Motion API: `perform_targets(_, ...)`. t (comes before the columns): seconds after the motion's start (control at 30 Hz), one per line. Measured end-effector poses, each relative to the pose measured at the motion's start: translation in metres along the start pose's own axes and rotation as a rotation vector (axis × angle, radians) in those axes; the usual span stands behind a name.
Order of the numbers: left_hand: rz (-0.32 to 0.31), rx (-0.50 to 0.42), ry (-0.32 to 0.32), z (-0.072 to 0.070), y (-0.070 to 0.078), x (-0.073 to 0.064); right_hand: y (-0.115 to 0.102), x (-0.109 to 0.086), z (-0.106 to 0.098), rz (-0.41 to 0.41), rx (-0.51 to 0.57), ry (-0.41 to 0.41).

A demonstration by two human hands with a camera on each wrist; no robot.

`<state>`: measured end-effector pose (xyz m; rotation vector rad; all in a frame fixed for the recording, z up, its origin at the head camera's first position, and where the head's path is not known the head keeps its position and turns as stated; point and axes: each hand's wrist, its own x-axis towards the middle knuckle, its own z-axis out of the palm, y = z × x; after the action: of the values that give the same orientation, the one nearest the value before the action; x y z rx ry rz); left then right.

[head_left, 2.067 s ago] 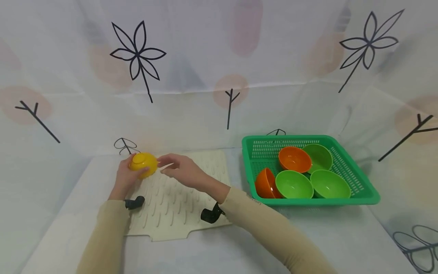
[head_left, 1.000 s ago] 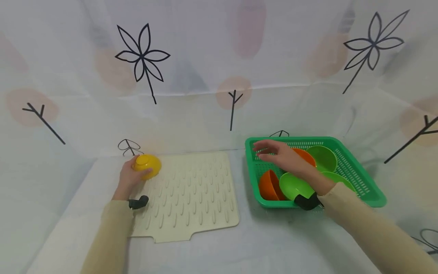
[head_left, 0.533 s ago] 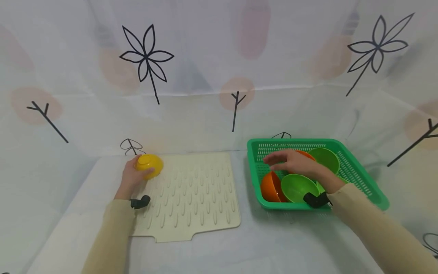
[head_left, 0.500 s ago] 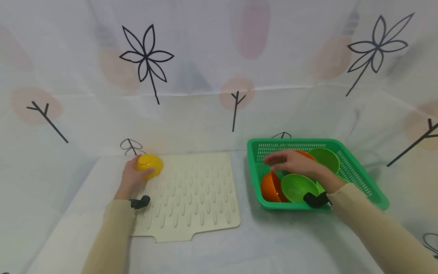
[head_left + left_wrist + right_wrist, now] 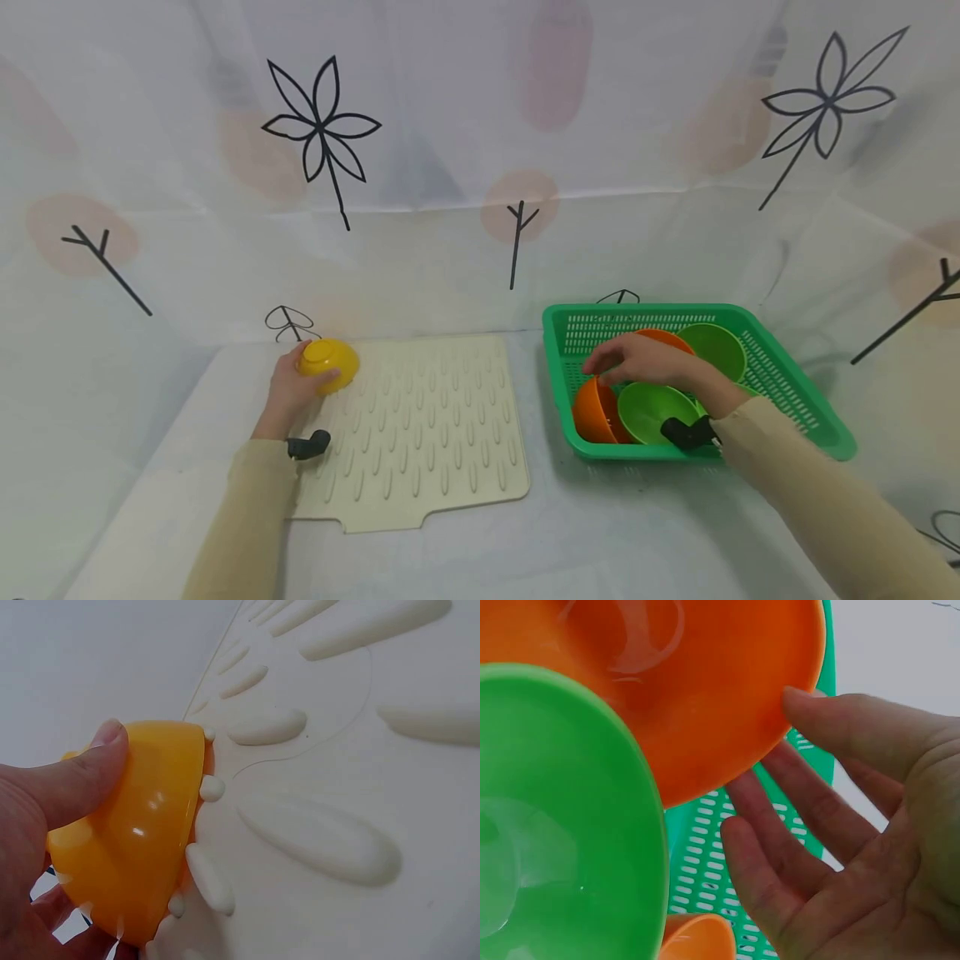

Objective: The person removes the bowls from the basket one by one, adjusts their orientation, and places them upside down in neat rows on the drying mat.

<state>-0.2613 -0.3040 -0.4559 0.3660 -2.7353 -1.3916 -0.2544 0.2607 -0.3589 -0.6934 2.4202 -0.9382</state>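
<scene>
A small yellow bowl [image 5: 333, 362] rests upside down, slightly tilted, at the back left of a cream ribbed drying mat [image 5: 420, 433]. My left hand [image 5: 288, 392] grips it, thumb on the near side and the other fingers around the far side; in the left wrist view its rim sits against the raised ribs. Over the green basket [image 5: 637, 452], my right hand [image 5: 652, 360] pinches the rim of the front left orange bowl [image 5: 591, 417]. The right wrist view has the thumb on that bowl's [image 5: 712, 697] inner edge and fingers behind it.
Beside the orange bowl lies a green bowl [image 5: 648, 408]. Another orange bowl [image 5: 663, 337] and a green bowl [image 5: 716, 350] sit farther back in the basket. One more green bowl is mostly hidden by the right wrist. A patterned white cloth [image 5: 450, 267] hangs behind.
My right hand moved from near the yellow bowl over to the basket, then lowered and closed onto the orange bowl's rim. The left hand stays on the yellow bowl.
</scene>
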Motion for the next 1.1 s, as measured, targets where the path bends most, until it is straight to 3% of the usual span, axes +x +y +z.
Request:
perform_targets(0.3, 0.015, -0.020, -0.002, 0.0005, -0.0041, 0.0012, -0.0037, 0.0054, 0.0010, 0.010, -0.015, -0.033)
perform_targets(0.6, 0.027, -0.024, -0.001, 0.0002, -0.0051, 0.0006, -0.0027, 0.0050, -0.0004, 0.002, -0.120, 0.017)
perform_targets(0.77, 0.027, -0.020, -0.003, 0.0002, -0.0046, 0.0000, -0.0016, 0.0047, -0.0007, -0.007, -0.181, 0.129)
perform_targets(0.97, 0.030, -0.013, -0.005, 0.0011, -0.0029, -0.0003, -0.0026, 0.0061, -0.0015, -0.014, -0.153, 0.323)
perform_targets(1.1, 0.031, -0.007, -0.005, 0.0005, 0.0003, -0.0029, -0.0041, 0.0061, -0.0021, -0.019, -0.144, 0.403)
